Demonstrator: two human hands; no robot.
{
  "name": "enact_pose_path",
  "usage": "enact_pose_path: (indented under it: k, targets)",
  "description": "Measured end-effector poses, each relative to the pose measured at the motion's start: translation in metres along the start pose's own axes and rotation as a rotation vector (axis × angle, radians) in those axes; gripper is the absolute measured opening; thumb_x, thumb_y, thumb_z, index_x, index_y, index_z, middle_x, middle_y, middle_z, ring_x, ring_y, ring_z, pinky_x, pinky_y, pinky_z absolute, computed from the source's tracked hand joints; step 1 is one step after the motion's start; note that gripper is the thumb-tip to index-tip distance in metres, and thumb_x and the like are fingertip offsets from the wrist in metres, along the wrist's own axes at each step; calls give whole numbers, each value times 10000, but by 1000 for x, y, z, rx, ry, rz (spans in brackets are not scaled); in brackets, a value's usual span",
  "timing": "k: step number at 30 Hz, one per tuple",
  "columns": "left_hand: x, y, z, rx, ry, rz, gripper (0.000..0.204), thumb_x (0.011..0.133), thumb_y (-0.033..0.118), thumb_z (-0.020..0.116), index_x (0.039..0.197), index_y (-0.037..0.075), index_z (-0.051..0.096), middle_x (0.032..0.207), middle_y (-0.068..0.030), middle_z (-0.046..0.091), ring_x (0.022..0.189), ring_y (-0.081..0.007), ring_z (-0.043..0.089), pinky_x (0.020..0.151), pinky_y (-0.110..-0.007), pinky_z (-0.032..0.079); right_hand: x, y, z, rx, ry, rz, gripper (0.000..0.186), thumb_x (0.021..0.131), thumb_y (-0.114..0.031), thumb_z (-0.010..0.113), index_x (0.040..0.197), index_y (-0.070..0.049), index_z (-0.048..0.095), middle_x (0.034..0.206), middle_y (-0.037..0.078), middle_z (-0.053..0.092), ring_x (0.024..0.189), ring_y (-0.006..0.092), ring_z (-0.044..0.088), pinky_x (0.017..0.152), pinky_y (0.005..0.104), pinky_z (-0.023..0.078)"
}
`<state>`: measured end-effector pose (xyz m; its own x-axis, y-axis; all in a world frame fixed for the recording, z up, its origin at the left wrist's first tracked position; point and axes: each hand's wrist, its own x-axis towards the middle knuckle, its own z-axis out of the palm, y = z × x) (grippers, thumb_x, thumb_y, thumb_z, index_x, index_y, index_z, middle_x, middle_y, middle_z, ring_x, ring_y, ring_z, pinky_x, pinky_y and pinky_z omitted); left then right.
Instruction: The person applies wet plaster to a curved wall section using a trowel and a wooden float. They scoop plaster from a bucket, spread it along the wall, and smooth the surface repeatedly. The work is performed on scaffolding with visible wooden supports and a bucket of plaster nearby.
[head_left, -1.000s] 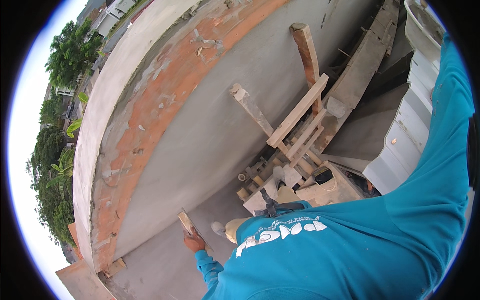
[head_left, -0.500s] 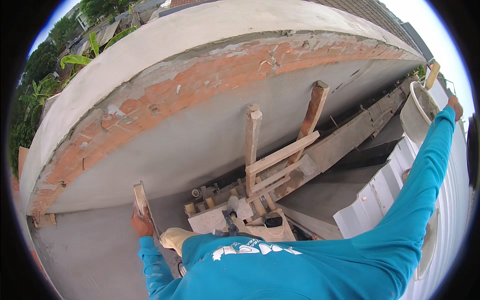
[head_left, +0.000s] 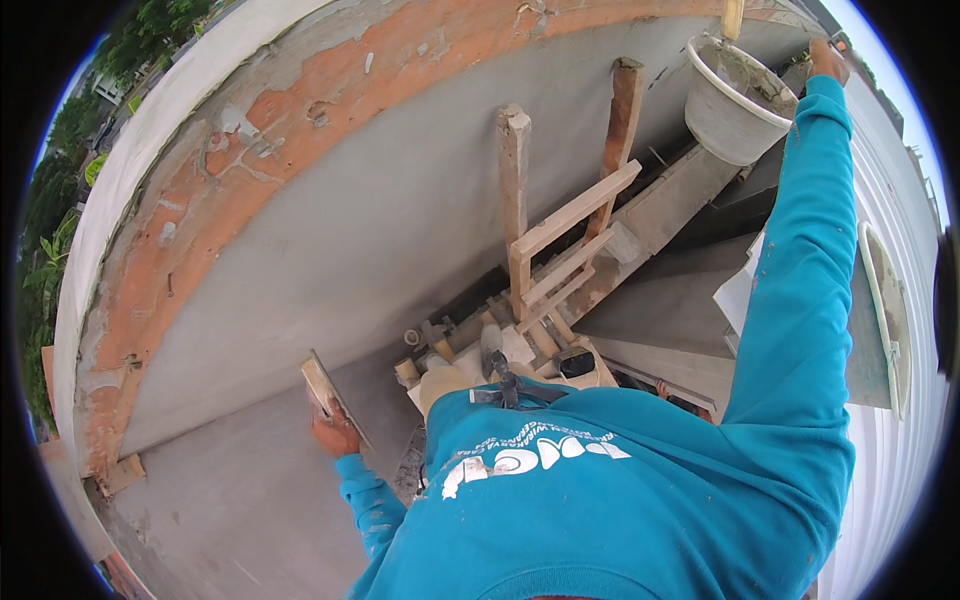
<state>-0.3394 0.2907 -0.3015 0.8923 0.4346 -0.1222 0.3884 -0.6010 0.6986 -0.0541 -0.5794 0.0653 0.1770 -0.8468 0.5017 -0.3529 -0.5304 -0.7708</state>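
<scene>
My left hand (head_left: 335,432) is closed around a plastering float (head_left: 322,388), its flat blade tilted upright beside the grey plastered wall. Far out to the right, my right arm is stretched full length. The right hand (head_left: 828,62) is closed at the side of a white bucket (head_left: 735,125) and appears to grip its rim or handle; the exact hold is hidden. Grey mortar (head_left: 745,75) lies in the bucket, and a wooden handle (head_left: 733,18) sticks up at its far edge.
A wooden frame with two posts (head_left: 513,170) stands against the curved wall (head_left: 330,260), which has an exposed orange band (head_left: 330,95). Planks (head_left: 650,215) run along its foot. White corrugated sheeting (head_left: 900,190) and a pale, light-rimmed panel or basin (head_left: 885,320) are at my right.
My right hand has brought the bucket leftward, closer to the wooden posts. My view has shifted down and turned. The left hand still holds the float beside the wall.
</scene>
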Motion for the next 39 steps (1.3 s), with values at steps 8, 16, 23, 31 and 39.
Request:
enact_pose_path:
  k: [8,16,23,31,39]
  targets:
    - [-17,-76,18,-45,53,87,442,995,133,517,1388,-64,478,1297,-268,600,1187,-357,592,1025,-398,422,-161,18,57,304,-57,258,392,732,-179,684,946,148,658,919,228,686,804,295,670,725,384,527]
    - [-44,-93,-11,108,70,11,438,988,154,547,1370,-55,505,1148,-278,665,976,-369,662,879,-420,489,-291,50,101,612,-50,652,333,785,-19,591,1047,186,603,1094,218,658,940,280,665,831,368,522]
    - [-39,-63,-12,84,54,-10,445,997,206,552,1357,-54,521,1003,-261,706,809,-305,678,756,-413,511,-416,71,128,901,-141,679,132,851,-59,563,913,55,584,852,123,614,677,181,568,601,340,462]
    - [-37,-31,-2,87,6,-29,456,1000,204,538,1381,-42,503,1111,-263,684,931,-303,679,844,-395,507,-435,110,78,939,-304,685,80,966,-98,527,979,-22,547,791,56,603,651,159,559,599,313,457]
    - [-5,-13,24,121,-29,201,486,991,203,511,1410,-40,467,1266,-260,620,1127,-362,630,958,-410,471,-462,230,20,415,-353,619,353,893,-189,733,1110,39,571,925,127,700,730,133,637,636,266,501]
